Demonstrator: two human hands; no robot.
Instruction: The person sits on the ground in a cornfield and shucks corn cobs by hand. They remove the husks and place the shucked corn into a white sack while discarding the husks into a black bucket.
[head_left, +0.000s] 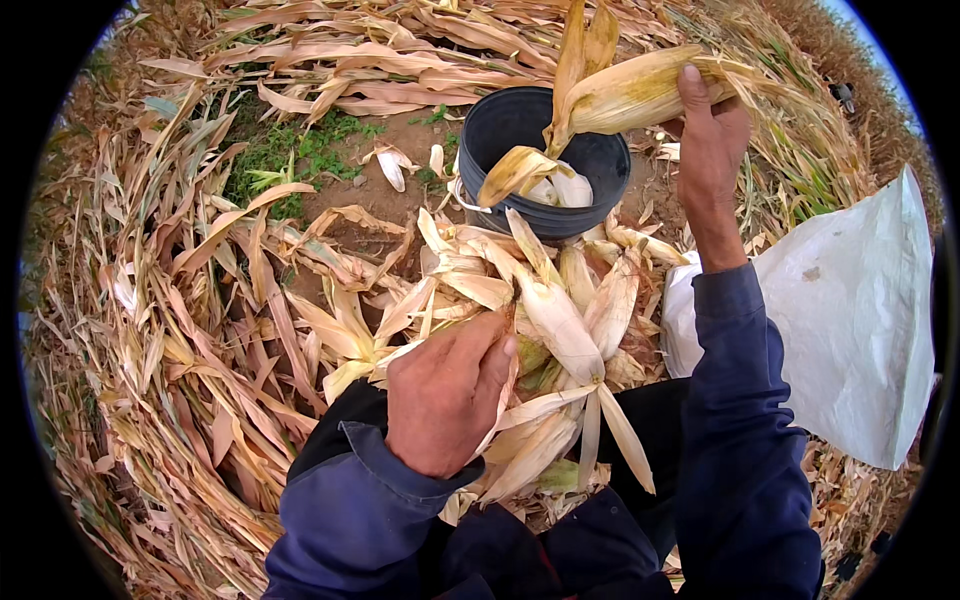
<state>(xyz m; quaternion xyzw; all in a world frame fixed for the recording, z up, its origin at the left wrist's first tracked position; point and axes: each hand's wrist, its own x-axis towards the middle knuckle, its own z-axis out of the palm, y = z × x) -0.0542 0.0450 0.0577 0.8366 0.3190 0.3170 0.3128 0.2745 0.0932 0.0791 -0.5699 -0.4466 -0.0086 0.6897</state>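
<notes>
My right hand (712, 127) is raised at the upper right and grips a dry yellowish corn husk (637, 94), its lower leaves hanging over a black plastic bucket (544, 221). Whether an ear is inside that husk cannot be told. Pale husked pieces (571, 189) lie in the bucket. Low in front of me, my left hand (450, 394) is closed, thumb against the fingers, at the edge of a pale strip of husk (506, 397); the hand itself hides most of what it holds. Just right of it, a husk-covered ear of corn (559, 322) lies on the heap of husks (540, 442).
A white woven plastic sack (840, 315) stands at the right beside my forearm. Cut dry corn stalks (217, 405) lie in thick rows at the left and across the top (420, 60). Bare soil and green weeds (322, 150) show left of the bucket, with a white husk scrap (391, 169).
</notes>
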